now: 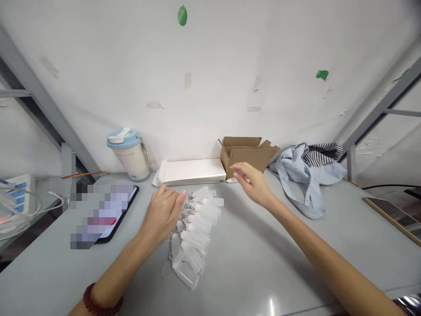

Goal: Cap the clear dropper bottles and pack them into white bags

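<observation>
A row of several small translucent plastic bottles (197, 228) lies on the grey table (263, 263) in front of me. My left hand (162, 213) rests on the left side of the row with its fingers together, touching the upper bottles. My right hand (251, 182) hovers above the table to the right of the bottles, fingers loosely apart and holding nothing, close to an open cardboard box (246, 153) at the wall.
A flat white tray stack (192, 171) lies by the wall beside the box. A cup with a blue lid (130, 153) stands at the back left, a phone (105, 215) lies to the left. Blue cloth (305, 171) is bunched at the right.
</observation>
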Available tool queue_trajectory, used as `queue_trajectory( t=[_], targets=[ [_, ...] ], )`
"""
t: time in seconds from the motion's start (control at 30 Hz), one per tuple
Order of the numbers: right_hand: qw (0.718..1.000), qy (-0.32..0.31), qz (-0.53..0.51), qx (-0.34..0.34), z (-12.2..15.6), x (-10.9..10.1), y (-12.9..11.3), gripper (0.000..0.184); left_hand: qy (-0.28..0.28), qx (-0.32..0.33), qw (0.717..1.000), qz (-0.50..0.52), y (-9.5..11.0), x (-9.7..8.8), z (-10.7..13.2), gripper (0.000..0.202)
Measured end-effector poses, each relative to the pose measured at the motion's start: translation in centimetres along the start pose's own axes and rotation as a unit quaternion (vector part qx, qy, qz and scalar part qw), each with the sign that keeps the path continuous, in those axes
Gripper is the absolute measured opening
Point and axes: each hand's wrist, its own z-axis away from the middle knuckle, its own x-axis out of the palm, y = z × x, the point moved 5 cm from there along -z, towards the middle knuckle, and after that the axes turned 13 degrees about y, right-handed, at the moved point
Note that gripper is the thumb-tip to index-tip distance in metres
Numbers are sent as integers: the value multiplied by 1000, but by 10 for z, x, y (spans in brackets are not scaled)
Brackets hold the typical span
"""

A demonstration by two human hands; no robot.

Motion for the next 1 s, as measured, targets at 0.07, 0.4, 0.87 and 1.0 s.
queue_trajectory(
  t=[0.07, 0.4, 0.87, 1.0],
  targets=[
    [994, -41, 91, -39, -18, 18, 26, 26, 2, -3, 1000, 0, 0, -1, -1, 40],
    [958, -102, 257, -71, -3, 40, 77, 35, -18, -5, 1000, -11, 2, 1, 0, 41],
    [992, -66, 6, -106, 21, 33, -32, 25, -26, -123, 985, 123, 22, -7, 6, 32],
    [986, -86, -23, -141, 30, 35, -52, 27, -45, -121, 979, 157, 26, -7, 5, 29]
  ],
)
